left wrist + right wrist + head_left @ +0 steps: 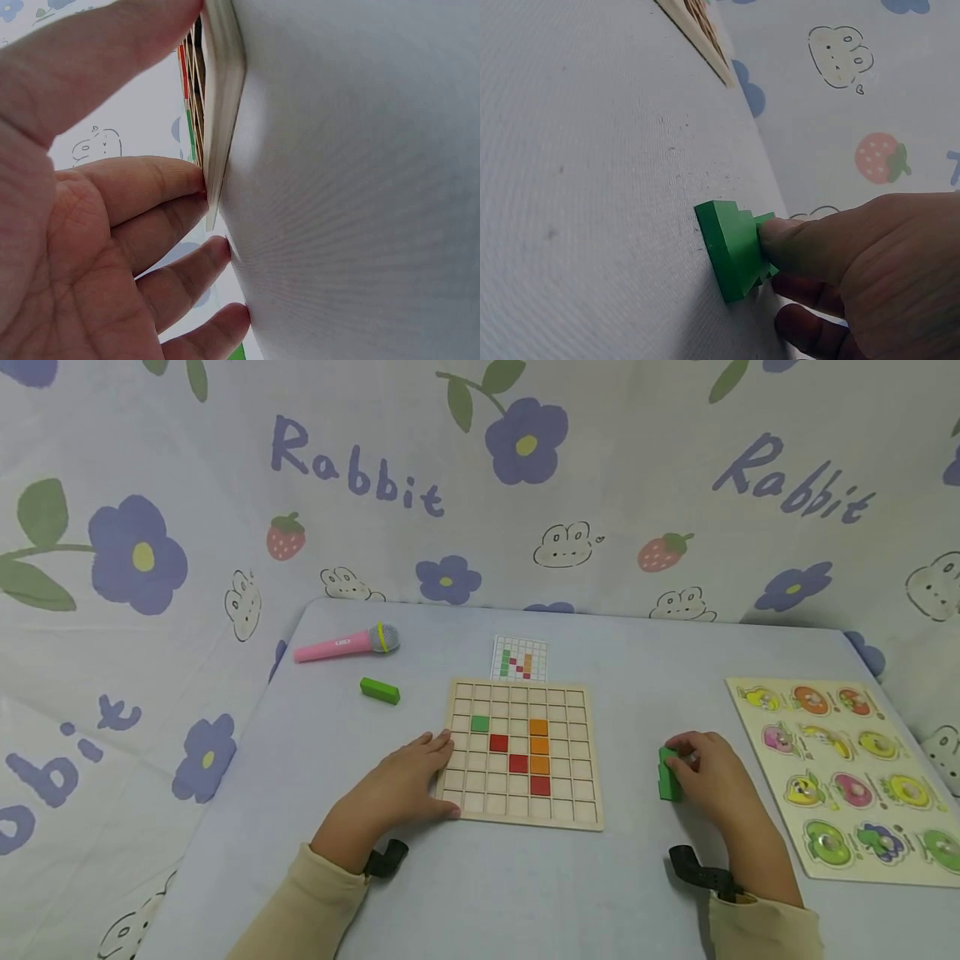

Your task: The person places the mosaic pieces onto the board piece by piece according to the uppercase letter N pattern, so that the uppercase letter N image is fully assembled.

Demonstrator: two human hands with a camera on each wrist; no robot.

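A wooden grid board [477, 803] lies mid-table, holding one green square [480, 724], several red squares [518, 764] and several orange squares [538, 746]. My left hand [396, 787] rests by its left edge, fingers stretched out. In the left wrist view, fingertips touch the side of the board [225, 90], and other fingers touch the tabletop. Right of the board, my right hand [711, 778] pinches a green block piece [669, 781] between thumb and fingers. The right wrist view shows this green piece [731, 247] with stepped edges, low at the tabletop; its far side is hidden.
A small pattern card [519, 647] lies behind the board. To the left are a pink toy microphone [337, 647] and a long green block [380, 690]. A fruit puzzle board [828, 793] lies at the right. A printed cloth [480, 527] hangs behind the table.
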